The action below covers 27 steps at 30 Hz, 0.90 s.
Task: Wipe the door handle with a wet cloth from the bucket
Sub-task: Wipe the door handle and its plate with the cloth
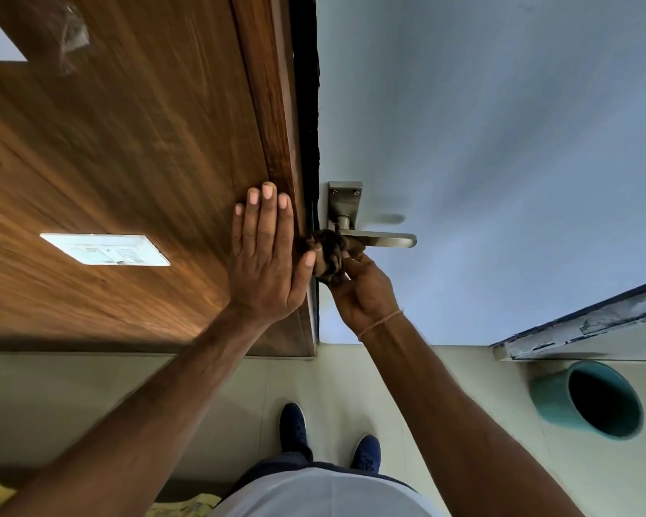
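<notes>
The right hand (364,292) was closed around a dark, bunched-up cloth (329,255) and pressed it against the silver metal door handle (385,239), at the near end where the lever meets its round neck. The left hand (267,263) held nothing. It lay flat and open, fingers stretched out, on the brown wooden panel (127,143) just left of the right hand, with its thumb touching the cloth.

The wiping looked like it was under way. The cloth covered only the inner end of the lever. The long part of the lever, sticking out to the right of the right hand, was bare, and so was the silver back plate (345,199) just above the cloth. Those parts probably had yet to be wiped. It was too hard to tell from the picture if the cloth was wet.

The handle sat on a pale blue door (500,143), which spread out above and to the right of the right hand. A dark gap ran between the door and the wooden panel, right between the two hands. A white switch plate (105,249) was fixed to the panel, well to the left of the left hand.

A teal plastic bucket (590,401) stood on the pale floor (351,378), below and to the right of the right arm. Nothing blocked the handle.
</notes>
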### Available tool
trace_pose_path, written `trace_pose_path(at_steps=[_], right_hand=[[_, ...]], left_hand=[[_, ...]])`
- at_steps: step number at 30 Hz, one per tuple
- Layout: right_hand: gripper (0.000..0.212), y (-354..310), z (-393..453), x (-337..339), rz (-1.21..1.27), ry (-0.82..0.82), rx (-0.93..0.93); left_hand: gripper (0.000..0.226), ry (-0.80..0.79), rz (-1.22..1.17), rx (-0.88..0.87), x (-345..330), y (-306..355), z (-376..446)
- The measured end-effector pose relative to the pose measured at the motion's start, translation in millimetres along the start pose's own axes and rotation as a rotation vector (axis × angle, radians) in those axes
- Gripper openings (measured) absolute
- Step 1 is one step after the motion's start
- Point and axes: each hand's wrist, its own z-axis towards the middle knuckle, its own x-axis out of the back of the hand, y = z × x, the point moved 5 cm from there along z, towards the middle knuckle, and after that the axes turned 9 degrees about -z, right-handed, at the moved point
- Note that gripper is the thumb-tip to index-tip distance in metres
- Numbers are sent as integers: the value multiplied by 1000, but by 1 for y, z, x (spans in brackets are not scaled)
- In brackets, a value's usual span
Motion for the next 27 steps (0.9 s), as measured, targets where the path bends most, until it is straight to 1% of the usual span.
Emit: trace_pose_path(at_steps=[3,5,7,8,9,10,11,12,13,14,15,16,17,18,19,20,22,24,25,27], right_hand=[[37,-5,-10,-6,197,-10,-162],[33,-9,-19,-1,288,-21,-227],[33,-21,-33,3,357,-80,-197],[35,-29,-38,5,356,-102,-145],[38,-38,-42,9,292,-102,-67],[40,-48,-44,13,147,-67,47],[39,-58,-45,17,-64,0,194],[38,-70,-46,20,-306,109,378],[37,-82,-49,18,-562,201,600],[39,-88,-51,10,-828,243,840],[41,-86,-49,-2,-1113,231,1058],[40,-78,-46,-16,-1395,206,1234],[36,-65,-39,-26,-1633,197,1356],[32,-57,-35,-27,-1815,237,1440],[30,-51,-31,-26,-1921,271,1495],[28,-45,-27,-27,-1968,281,1548],[25,-42,-22,-23,-1965,264,1671],[23,-47,-22,-11,-1952,227,1750],[22,-52,-24,-3,-1943,235,1758],[23,-65,-29,20,-1903,293,1709]], left_hand=[[76,-5,-14,-8,0,1,0],[75,-4,-15,-17,2,1,-1],[74,-1,-16,-25,4,2,0],[73,0,-22,-26,4,3,1],[72,4,-27,-25,5,4,2],[72,7,-26,-22,5,4,2],[71,12,-21,-19,6,4,2],[71,13,-16,-17,6,3,1],[71,12,-14,-15,7,3,0],[72,12,-12,-11,7,2,-1],[73,15,-13,-5,8,2,-2],[74,15,-13,2,8,1,-1],[76,14,-16,9,8,0,-2],[76,19,-26,-4,8,4,0],[76,20,-31,-21,8,8,2],[77,17,-26,-19,8,6,3],[77,22,-23,-17,8,5,4],[77,21,-21,-21,9,5,2],[77,19,-23,-20,8,5,1],[77,12,-25,-8,9,7,-2]])
